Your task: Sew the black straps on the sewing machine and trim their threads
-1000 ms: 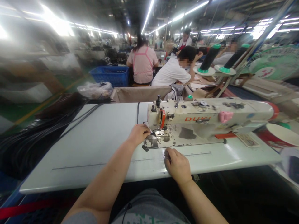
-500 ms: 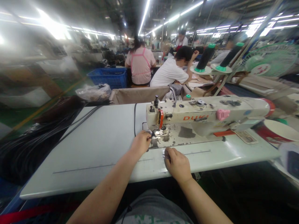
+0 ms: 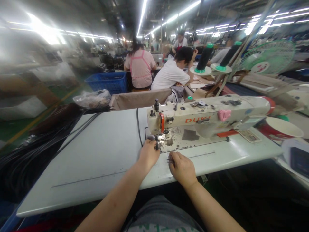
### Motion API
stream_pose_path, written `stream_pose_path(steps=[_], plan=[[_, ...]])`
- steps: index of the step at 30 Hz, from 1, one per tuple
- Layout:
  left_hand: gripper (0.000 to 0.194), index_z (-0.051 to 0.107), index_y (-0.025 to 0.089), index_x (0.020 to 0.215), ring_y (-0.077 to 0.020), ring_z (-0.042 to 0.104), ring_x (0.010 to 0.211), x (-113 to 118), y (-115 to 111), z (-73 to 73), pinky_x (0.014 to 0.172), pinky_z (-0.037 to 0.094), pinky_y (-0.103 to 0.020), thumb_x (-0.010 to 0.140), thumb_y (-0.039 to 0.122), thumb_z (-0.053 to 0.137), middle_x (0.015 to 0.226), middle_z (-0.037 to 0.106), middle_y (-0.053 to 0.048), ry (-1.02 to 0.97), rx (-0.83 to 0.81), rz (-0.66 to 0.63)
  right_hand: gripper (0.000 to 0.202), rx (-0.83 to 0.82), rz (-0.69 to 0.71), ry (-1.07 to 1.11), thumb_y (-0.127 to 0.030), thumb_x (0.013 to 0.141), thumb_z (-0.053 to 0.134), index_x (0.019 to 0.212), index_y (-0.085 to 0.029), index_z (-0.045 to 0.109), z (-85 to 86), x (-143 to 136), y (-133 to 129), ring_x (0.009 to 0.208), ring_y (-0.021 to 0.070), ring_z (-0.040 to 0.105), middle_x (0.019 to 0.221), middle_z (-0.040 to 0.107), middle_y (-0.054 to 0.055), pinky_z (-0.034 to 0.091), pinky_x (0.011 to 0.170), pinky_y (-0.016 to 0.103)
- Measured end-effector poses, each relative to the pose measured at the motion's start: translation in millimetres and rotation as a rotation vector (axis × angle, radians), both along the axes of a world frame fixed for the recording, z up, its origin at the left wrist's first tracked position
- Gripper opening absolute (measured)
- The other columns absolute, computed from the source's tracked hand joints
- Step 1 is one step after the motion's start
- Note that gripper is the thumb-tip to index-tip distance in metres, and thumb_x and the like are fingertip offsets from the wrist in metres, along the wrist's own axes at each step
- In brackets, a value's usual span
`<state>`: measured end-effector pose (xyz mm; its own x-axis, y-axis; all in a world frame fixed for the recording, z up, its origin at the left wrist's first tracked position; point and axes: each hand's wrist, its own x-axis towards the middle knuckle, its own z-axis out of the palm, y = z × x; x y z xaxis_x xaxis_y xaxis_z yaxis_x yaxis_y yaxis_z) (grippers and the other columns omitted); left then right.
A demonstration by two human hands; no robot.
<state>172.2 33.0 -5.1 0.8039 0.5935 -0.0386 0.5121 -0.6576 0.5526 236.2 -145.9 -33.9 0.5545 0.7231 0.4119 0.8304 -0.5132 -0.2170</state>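
Observation:
My left hand (image 3: 150,152) is closed with fingers pinched on a black strip (image 3: 138,127), just left of the needle area of the sewing machine (image 3: 183,120). The strip curves over the white tabletop from its back edge down to the hand; its end among the fingers is partly hidden. Near the front edge of the table, my right hand (image 3: 182,168) is curled around a small pointed metal tool (image 3: 168,160). Its thin tips stick out to the left, and the fingers cover the rest. The right hand rests a little in front of the machine's worn metal bed.
Long black strips (image 3: 79,130) hang in a bundle over the table's left side. Black thread cones (image 3: 204,58) stand behind the machine, near a green fan (image 3: 267,61). A blue crate (image 3: 106,82) and several seated people are beyond. A red-and-white bucket (image 3: 280,129) stands right.
My left hand has come slightly toward me and turned, drawing away from the needle with the strip. My right hand stays nearly in place. The whole view has shifted a little.

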Motion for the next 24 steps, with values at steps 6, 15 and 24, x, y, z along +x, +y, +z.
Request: stream_pose_path(steps=[6, 15, 24], plan=[[0.043, 0.064, 0.015, 0.126, -0.0250, 0.067, 0.110, -3.8, -16.6, 14.5, 0.099, 0.050, -0.030, 0.086, 0.033, 0.064, 0.123, 0.061, -0.015, 0.106, -0.013, -0.045, 0.025, 0.034, 0.019, 0.031, -0.013, 0.082, 0.051, 0.102, -0.018, 0.064, -0.7, 0.7, -1.3, 0.076, 0.0205, 0.060, 0.086, 0.068, 0.005, 0.040, 0.071, 0.030], [0.060, 0.050, 0.009, 0.144, -0.0290, 0.063, 0.120, -27.0, -30.0, 22.4, 0.104, 0.048, -0.033, 0.093, 0.039, 0.056, 0.139, 0.055, -0.020, 0.250, 0.021, -0.256, 0.028, 0.254, 0.126, 0.367, -0.019, 0.089, 0.052, 0.113, -0.019, 0.067, 0.1, 5.3, -16.6, 0.081, 0.0192, 0.064, 0.094, 0.071, 0.006, 0.050, 0.077, 0.029], [0.043, 0.058, 0.013, 0.133, -0.0290, 0.062, 0.116, -37.6, -24.5, 10.6, 0.101, 0.049, -0.038, 0.090, 0.018, 0.061, 0.128, 0.058, -0.016, 0.185, 0.300, -0.336, 0.050, 0.558, -0.097, 0.815, -0.062, 0.098, 0.050, 0.092, -0.019, 0.073, -5.0, -7.3, -94.0, 0.071, 0.0181, 0.060, 0.078, 0.067, 0.004, 0.050, 0.070, 0.029]])
